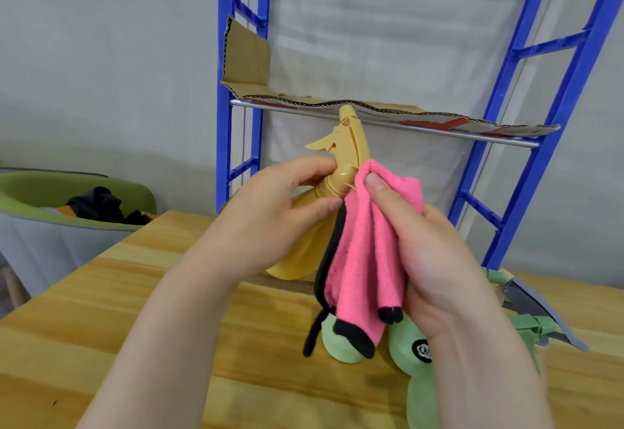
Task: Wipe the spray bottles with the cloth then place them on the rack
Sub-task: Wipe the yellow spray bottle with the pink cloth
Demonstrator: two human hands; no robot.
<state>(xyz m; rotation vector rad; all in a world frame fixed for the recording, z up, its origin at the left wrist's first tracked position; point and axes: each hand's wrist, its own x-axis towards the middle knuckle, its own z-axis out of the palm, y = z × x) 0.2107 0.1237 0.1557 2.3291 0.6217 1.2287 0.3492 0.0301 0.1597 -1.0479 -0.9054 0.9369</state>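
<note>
My left hand [277, 216] grips a yellow spray bottle [344, 158] by its neck and holds it above the wooden table [135, 293], nozzle pointing up. My right hand [435, 260] holds a pink cloth [364, 253] with black trim, my thumb pressing it against the bottle's neck. The cloth hangs down over the bottle's body. Green spray bottles [341, 344] lie on the table below my hands, partly hidden by the cloth and my right arm. The blue rack [243, 91] stands behind the table, with cardboard [388, 111] lying on its shelf.
A green and grey chair [50, 212] with dark clothing on it sits at the left beyond the table. A grey wall is behind the rack. A grey flat object [540, 307] lies on the table at the right edge.
</note>
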